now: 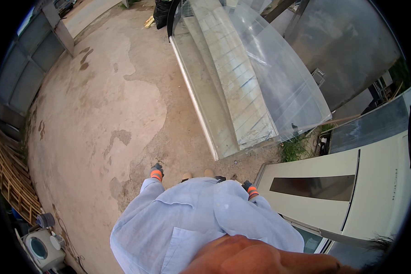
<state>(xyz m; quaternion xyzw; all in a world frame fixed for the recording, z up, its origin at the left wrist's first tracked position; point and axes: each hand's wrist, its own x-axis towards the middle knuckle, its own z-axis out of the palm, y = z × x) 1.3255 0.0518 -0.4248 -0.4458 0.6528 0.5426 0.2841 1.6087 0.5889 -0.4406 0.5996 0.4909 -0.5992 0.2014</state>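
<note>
My left hand, in a dark grey glove with an orange band, hangs at my side over the concrete floor. It looks empty, its fingers loosely apart. On the other side, my right hand wears a matching glove and hangs low, near a cream-coloured cabinet-like panel with a dark strip. Its fingers are too small and dark to read. In front of me lies a long glass case with a pale edge. Long curved clear sheets and a dirty, streaked sheet rest in and over it.
A large grey metal sheet leans behind the glass. Weeds grow beside its near end. A metal gate, a stack of wooden slats and a white washing machine line the left. A black bag stands far ahead.
</note>
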